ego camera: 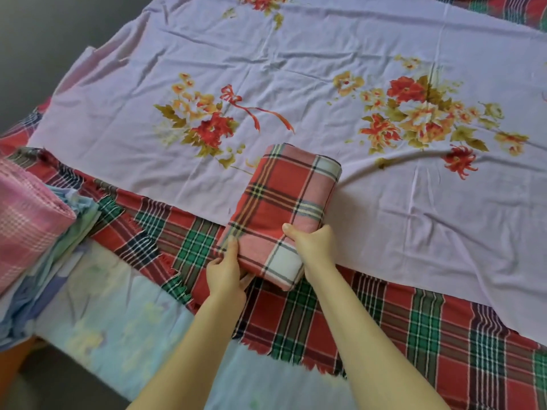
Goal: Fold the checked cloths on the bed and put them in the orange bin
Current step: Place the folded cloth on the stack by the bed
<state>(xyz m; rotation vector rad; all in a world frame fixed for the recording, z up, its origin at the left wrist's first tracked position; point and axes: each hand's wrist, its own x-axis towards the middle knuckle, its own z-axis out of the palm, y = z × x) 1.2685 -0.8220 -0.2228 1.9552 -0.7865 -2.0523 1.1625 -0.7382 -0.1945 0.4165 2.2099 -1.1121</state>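
No words, labels, brand marks or numbers can be read anywhere in view. The folded checked cloth [284,208], gripped between the left hand [226,273] and the right hand [310,247], shows only its woven check. The lilac sheet [296,54] beyond the hands shows only printed flowers.

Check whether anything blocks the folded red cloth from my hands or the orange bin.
Nothing at the hands: left hand and right hand grip the folded red cloth. Only an orange sliver, maybe the bin, shows lower left under a pile of folded cloths.
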